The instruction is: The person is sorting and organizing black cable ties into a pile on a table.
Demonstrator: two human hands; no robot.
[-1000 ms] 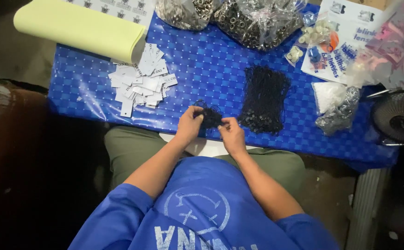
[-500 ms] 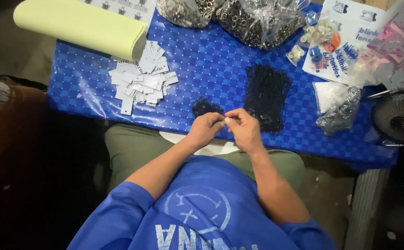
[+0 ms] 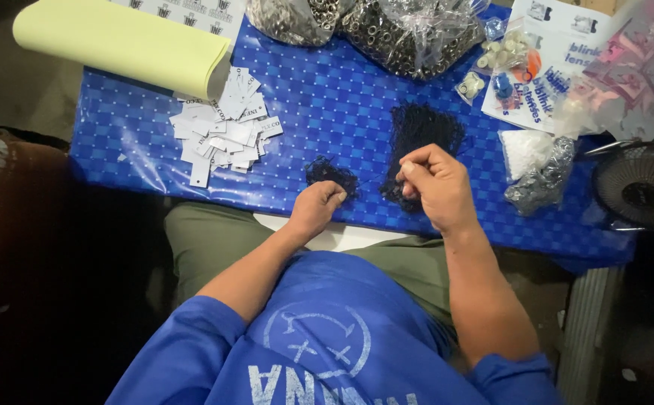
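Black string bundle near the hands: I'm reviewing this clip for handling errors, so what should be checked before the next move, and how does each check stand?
1. Right hand on the large black string bundle: ok, fingers pinched at its near end.
2. Left hand at the small black string clump: ok, fingertips touch it.
3. A single string drawn out: cannot tell, too fine to see.
4. White paper tags within reach: ok, piled left of the hands.
5. Bags of metal eyelets stable: ok, lying on the blue tablecloth at its far edge.

Yellow paper roll (image 3: pixel 117 45), white tags pile (image 3: pixel 222 127), bags of metal rings (image 3: pixel 409 30), fan (image 3: pixel 642 184)
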